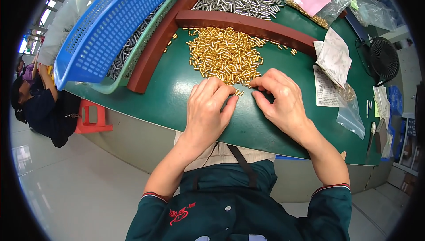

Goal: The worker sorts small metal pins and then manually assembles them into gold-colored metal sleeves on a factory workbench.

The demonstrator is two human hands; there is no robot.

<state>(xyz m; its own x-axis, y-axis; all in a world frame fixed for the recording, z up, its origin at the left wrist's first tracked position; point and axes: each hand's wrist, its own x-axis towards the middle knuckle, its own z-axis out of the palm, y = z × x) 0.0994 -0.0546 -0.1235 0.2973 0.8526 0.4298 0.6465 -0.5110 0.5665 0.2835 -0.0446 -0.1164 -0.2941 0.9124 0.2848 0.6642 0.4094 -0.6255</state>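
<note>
Bench (155, 108), in the head view, leaves open room left, right and near of the gold pile (223, 55), its front edge bounding the near side. A back bar (248, 25) blocks the pile's far side; a side bar (152, 63) closes the left, a blue basket (110, 24) beyond. Paper (334, 57) and a fan (384, 57) are to its right. At the pile's near edge, the left hand (208, 106) bends inward, thumb and forefinger narrowly spaced at loose pieces (239, 93); whether it grips one, I cannot tell. The right hand (283, 101) curls opposite, thumb and forefinger slightly apart.
</note>
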